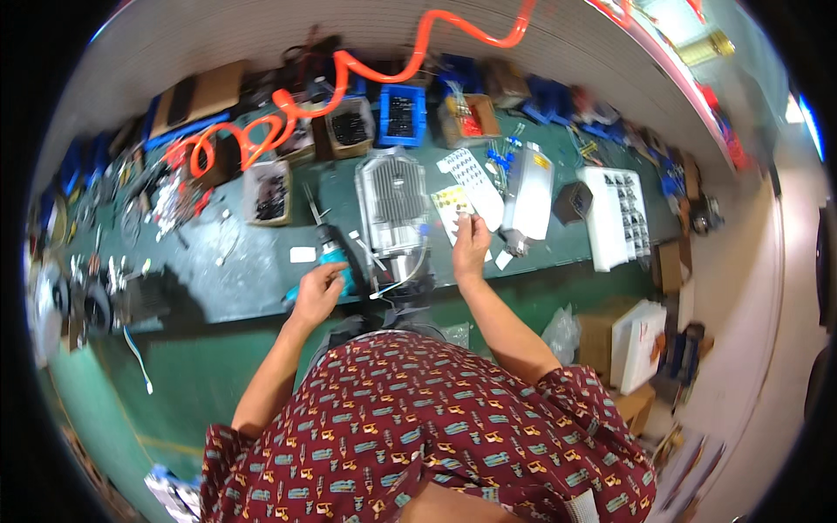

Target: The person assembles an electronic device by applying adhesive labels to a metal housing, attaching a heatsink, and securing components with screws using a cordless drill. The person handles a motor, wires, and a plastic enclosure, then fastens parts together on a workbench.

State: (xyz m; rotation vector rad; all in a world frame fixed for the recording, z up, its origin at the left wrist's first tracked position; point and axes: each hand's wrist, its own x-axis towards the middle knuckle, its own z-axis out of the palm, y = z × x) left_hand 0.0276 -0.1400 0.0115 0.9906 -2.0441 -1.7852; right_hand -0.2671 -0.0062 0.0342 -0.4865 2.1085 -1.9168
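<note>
My right hand (472,246) is over the lower edge of a sheet of yellow stickers (447,199), thumb and fingers pinched together. What sits between the fingertips is too small to tell. My left hand (319,294) is closed, its fingers curled beside a teal cordless drill (332,250) that lies with its long bit pointing away from me. Anything inside those fingers is hidden. Between my hands a grey finned metal housing (391,200) lies on the bench, with a white cable (406,279) at its near end. A white perforated sheet (472,179) lies beside the stickers.
A silver metal unit (530,192) lies to the right, past it a dark hexagonal piece (573,202) and a white foam tray (602,231) of small black parts. Bins, including a blue bin (402,115), line the back. An orange coiled hose (340,65) hangs above the green bench (209,292).
</note>
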